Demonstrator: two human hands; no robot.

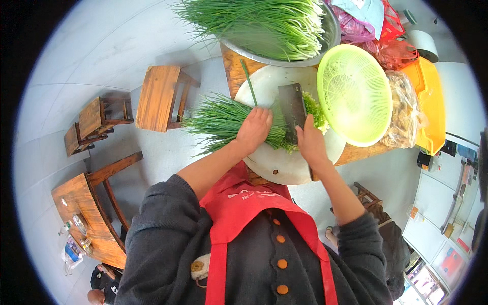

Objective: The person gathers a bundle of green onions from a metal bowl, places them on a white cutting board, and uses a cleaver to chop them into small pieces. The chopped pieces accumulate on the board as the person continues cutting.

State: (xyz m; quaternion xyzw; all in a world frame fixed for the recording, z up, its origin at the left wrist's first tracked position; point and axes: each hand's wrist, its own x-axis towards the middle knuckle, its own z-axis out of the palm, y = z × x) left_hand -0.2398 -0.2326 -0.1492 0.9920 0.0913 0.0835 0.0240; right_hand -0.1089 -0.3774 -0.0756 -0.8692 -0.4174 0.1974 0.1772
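My left hand (pixel 256 129) presses down on a bundle of long green chives or scallions (pixel 217 121) lying across a round white cutting board (pixel 289 171). In my right hand (pixel 312 146) is a cleaver with a dark, broad blade (pixel 292 110), its edge across the bundle just right of my left hand. Chopped green pieces (pixel 313 110) lie to the right of the blade, partly hidden by it. One loose green stalk (pixel 248 82) rests on the board's upper left part.
Behind the board stands a metal basin (pixel 332 34) heaped with whole stalks. A light green plastic colander (pixel 354 95) leans over the board's right edge. Beyond it are a bag of brownish food (pixel 402 110) and a yellow bin (pixel 434 106). Wooden stools (pixel 158 97) stand left; other people are nearby.
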